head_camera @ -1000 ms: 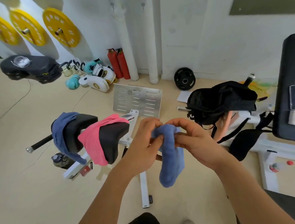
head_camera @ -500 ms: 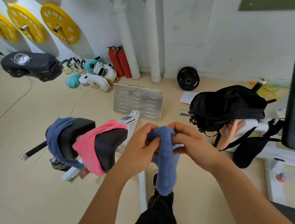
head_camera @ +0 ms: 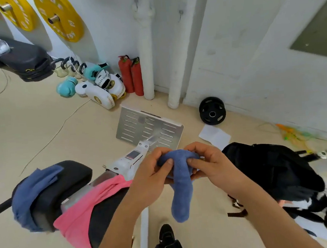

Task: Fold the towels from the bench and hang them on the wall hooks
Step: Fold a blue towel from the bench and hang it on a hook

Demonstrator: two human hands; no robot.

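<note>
Closer now to the wall and its hooks (head_camera: 180, 13), both hands, left (head_camera: 153, 176) and right (head_camera: 211, 165), keep a pinching grip on the folded blue towel (head_camera: 181, 185), suggesting hanging comes next, while pink (head_camera: 83, 212) and blue (head_camera: 32, 196) towels wait on the counter (head_camera: 65, 184).

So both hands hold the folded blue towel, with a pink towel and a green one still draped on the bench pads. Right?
Not quite. In the head view the second draped towel is blue, not green. The pink towel lies beside it, and both hands, left and right, hold the folded blue towel.
</note>
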